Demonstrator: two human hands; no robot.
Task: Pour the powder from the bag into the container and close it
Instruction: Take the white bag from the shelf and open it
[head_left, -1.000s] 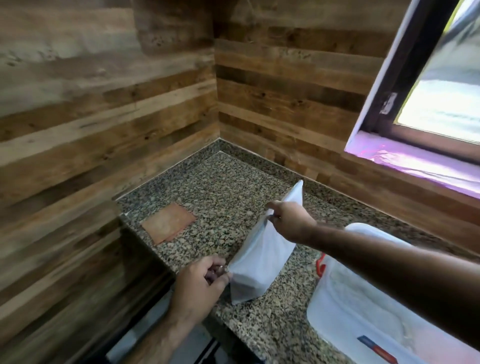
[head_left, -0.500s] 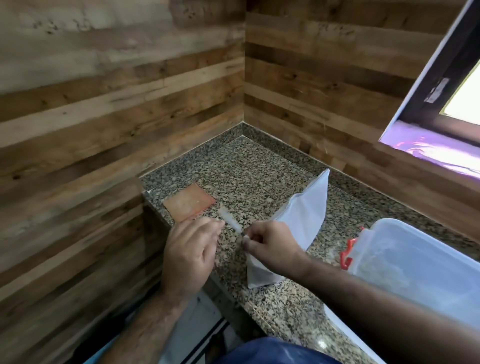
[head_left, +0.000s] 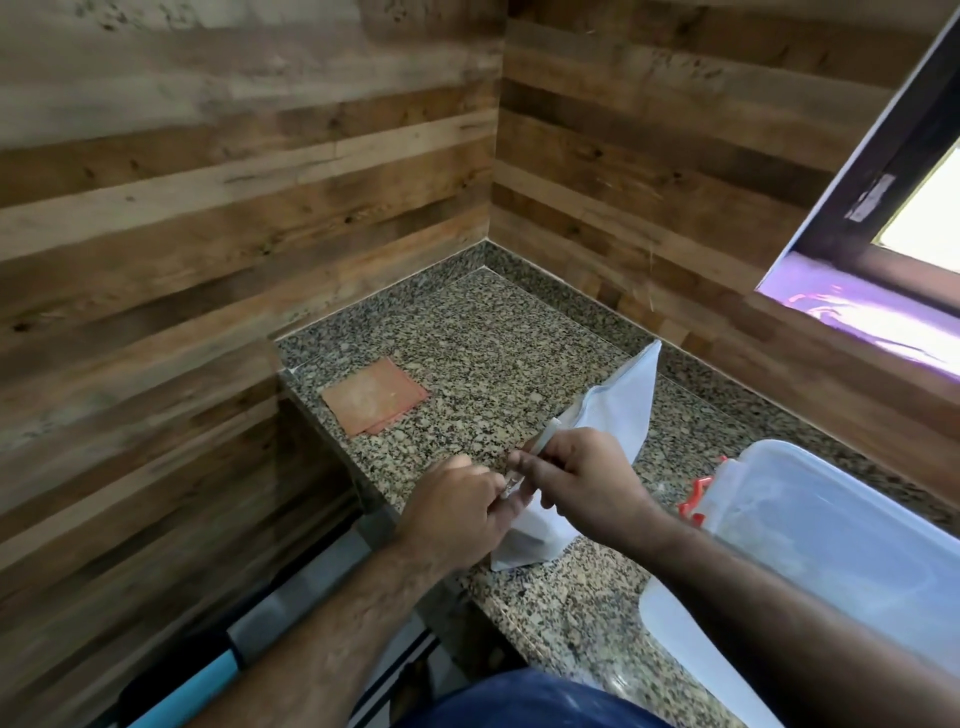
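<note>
The white bag (head_left: 618, 415) is stood on the granite bench (head_left: 467, 332), near the front edge, with its far corner lifted toward the wood-clad wall (head_left: 649, 171) and its lower end resting on the stone. Its near top corner is gathered between both hands, which are brought together just above the bench. The left hand (head_left: 457, 512) is closed in a pinch on that corner, and the right hand (head_left: 587, 478) is closed on the same edge, with a thin strip of the bag's top seen running out from under its fingers (head_left: 524, 460). The grip is judged to be set for tearing or cutting the bag open; something small and shiny may be held between the hands, but it cannot be made out clearly.

The bag is seen as plain, opaque and creased, slack at the top and fuller toward the bottom, where the powder is presumably settled. No powder is shown outside it.

The container (head_left: 831, 525), translucent with a red clasp (head_left: 696, 496), is placed just to the right of the bag, within easy reach for pouring. Whether its lid is on cannot be told. A flat reddish patch (head_left: 374, 395) is seen lying apart on the bench to the left.
</note>
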